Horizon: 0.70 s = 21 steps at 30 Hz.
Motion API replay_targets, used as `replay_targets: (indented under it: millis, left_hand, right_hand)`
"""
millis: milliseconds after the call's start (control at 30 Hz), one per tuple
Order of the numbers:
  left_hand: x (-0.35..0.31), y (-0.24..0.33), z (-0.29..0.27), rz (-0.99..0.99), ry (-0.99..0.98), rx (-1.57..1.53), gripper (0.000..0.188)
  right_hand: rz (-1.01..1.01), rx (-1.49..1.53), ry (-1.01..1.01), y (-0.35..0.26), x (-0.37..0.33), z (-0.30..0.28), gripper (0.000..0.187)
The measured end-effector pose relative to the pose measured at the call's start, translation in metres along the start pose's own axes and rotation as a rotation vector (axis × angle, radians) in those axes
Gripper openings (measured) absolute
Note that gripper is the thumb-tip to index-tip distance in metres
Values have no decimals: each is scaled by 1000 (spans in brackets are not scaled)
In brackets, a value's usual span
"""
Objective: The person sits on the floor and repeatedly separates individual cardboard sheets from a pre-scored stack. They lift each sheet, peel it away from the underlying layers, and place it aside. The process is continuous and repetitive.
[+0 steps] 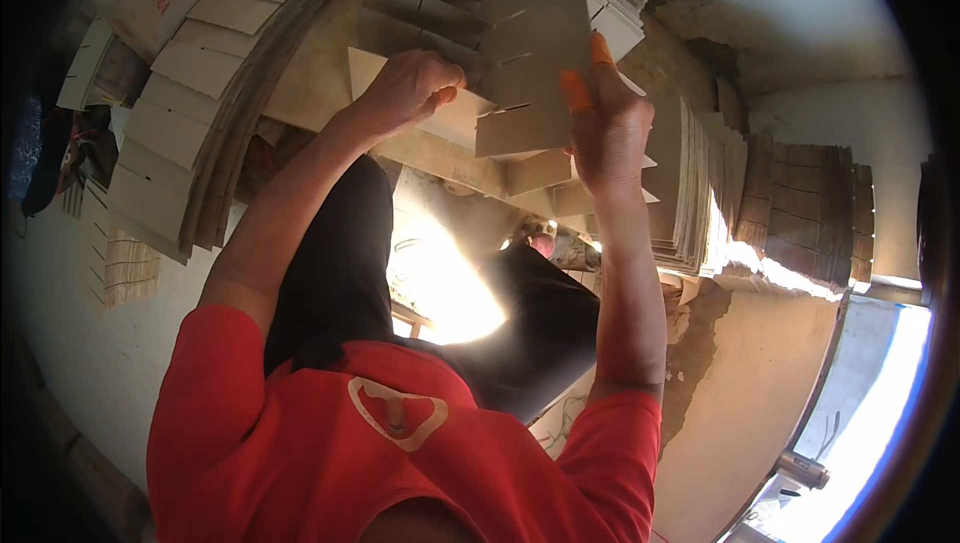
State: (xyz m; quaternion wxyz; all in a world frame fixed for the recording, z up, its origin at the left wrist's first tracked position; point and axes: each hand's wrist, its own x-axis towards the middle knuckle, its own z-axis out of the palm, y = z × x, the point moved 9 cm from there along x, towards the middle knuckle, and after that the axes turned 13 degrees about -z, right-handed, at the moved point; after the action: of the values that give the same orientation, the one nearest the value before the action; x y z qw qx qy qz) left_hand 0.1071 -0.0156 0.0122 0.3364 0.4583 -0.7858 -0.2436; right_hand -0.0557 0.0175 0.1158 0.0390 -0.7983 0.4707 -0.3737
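Upright in front of me stands a slotted grey cardboard sheet, with several short slits along its left side. My right hand grips its right edge; orange covers sit on two of the digits. To the left, my left hand is closed with the fingers curled in, over a pale cardboard strip. Whatever those fingers hold, if anything, is hidden. Behind the left hand, several cardboard strips stand in a row, crossed by other pieces. More cardboard pieces show below the sheet.
Long stacks of slotted cardboard lean at the left, near a carton with red tape. At the right stand more cardboard stacks and brown bundles. Bright sunlight falls between my legs, below the wooden work surface's edge.
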Motion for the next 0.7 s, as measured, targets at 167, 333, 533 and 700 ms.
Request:
replay_targets:
  millis: [167,333,533,700]
  left_hand:
    - [2,-1,2,34,6,-3,10]
    - [3,-2,3,37,19,41,10]
    - [7,-4,2,-57,-29,41,10]
    - [9,0,3,-46,-35,23,8]
  right_hand:
    - [-56,10,-107,6,4,25,36]
    - [-51,90,-182,13,7,48,37]
    - [-43,175,-345,10,18,63,27]
    - [-5,41,-475,25,-13,107,24]
